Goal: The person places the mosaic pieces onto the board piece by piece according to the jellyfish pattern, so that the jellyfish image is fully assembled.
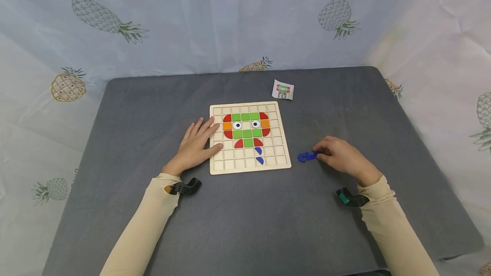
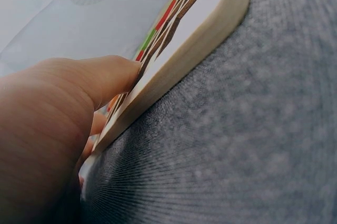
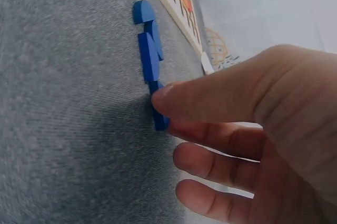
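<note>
A wooden grid board (image 1: 284, 156) lies on the table, bearing red, green and orange tiles, two eye tiles and two blue curved tiles (image 1: 259, 160). My left hand (image 1: 193, 148) rests on the board's left edge with fingers spread; in the left wrist view its thumb (image 2: 113, 77) lies over the rim. Right of the board, my right hand (image 1: 343, 154) pinches a blue tile (image 3: 159, 120) between thumb and index finger. Several more blue tiles (image 3: 149, 58) lie in a row beside it on the cloth. The pinched tile is partly hidden by the thumb.
A small printed card (image 1: 283, 90) with a similar tile picture lies behind the board's right corner. The grey table (image 1: 245, 220) extends around the board. A pineapple-print curtain (image 1: 215, 29) hangs along the table's back and sides.
</note>
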Demonstrator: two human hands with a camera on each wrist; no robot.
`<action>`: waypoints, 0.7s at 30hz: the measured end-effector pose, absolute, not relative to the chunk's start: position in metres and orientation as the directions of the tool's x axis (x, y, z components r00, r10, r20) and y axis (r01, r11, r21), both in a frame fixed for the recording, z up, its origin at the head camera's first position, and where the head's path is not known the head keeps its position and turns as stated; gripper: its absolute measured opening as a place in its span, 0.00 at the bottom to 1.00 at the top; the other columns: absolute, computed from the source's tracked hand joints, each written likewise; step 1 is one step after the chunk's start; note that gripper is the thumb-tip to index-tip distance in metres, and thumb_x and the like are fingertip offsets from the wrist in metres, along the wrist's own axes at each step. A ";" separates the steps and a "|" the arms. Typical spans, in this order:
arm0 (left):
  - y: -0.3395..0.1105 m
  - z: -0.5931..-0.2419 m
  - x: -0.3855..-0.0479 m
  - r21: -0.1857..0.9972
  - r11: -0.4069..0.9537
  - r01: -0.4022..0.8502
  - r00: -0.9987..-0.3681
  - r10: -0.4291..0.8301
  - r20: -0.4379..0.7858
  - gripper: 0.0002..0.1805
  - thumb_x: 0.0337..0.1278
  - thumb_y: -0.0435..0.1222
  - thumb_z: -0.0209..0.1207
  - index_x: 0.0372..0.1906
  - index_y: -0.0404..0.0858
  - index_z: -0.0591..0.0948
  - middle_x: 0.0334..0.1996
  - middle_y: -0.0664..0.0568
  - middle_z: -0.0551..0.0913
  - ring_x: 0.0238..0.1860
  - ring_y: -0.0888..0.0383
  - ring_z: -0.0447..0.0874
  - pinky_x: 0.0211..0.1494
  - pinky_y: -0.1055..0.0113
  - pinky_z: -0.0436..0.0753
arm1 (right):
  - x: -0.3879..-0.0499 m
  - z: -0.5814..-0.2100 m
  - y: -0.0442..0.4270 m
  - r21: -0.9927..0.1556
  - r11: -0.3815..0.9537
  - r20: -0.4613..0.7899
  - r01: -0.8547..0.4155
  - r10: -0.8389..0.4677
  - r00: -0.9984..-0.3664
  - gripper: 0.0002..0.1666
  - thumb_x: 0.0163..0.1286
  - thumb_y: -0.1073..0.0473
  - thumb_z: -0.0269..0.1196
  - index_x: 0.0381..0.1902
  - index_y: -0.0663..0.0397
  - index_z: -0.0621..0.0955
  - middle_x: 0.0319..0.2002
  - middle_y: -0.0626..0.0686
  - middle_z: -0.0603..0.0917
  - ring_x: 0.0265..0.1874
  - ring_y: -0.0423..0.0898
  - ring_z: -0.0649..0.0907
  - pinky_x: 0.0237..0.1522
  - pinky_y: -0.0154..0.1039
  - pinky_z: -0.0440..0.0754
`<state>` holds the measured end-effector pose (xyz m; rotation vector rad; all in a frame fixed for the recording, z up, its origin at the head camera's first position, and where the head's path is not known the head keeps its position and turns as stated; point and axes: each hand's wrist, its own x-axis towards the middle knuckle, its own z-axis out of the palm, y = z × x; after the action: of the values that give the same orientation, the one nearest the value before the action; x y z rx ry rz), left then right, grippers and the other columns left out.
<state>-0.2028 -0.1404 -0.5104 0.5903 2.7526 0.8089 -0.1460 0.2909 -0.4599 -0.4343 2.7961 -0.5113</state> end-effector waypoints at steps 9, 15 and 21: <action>-0.141 -0.509 -0.203 0.562 0.765 0.315 -0.896 0.435 -0.089 0.42 0.68 0.55 0.57 0.81 0.47 0.58 0.84 0.54 0.46 0.85 0.47 0.33 0.85 0.47 0.31 | -0.149 -0.463 0.289 -0.411 0.889 -0.212 -0.203 -0.310 -0.927 0.06 0.67 0.66 0.67 0.42 0.58 0.84 0.34 0.52 0.83 0.30 0.44 0.78 0.31 0.40 0.76; -0.140 -0.508 -0.204 0.555 0.767 0.322 -0.895 0.438 -0.086 0.42 0.69 0.55 0.57 0.81 0.47 0.58 0.84 0.54 0.46 0.85 0.47 0.33 0.85 0.48 0.31 | -0.157 -0.453 0.288 -0.459 0.859 -0.156 -0.229 -0.331 -0.930 0.10 0.71 0.65 0.64 0.48 0.62 0.85 0.35 0.53 0.85 0.32 0.44 0.78 0.32 0.38 0.77; -0.141 -0.508 -0.203 0.554 0.766 0.325 -0.893 0.441 -0.086 0.42 0.69 0.55 0.57 0.81 0.46 0.58 0.84 0.53 0.46 0.84 0.46 0.33 0.85 0.47 0.32 | -0.170 -0.437 0.276 -0.490 0.834 -0.084 -0.254 -0.335 -0.939 0.12 0.74 0.61 0.63 0.50 0.58 0.86 0.40 0.55 0.88 0.35 0.45 0.82 0.35 0.38 0.80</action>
<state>-0.2030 -0.1408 -0.5081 0.6043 2.7508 0.8053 -0.1696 0.2761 -0.4375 -0.4603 2.8475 -0.7266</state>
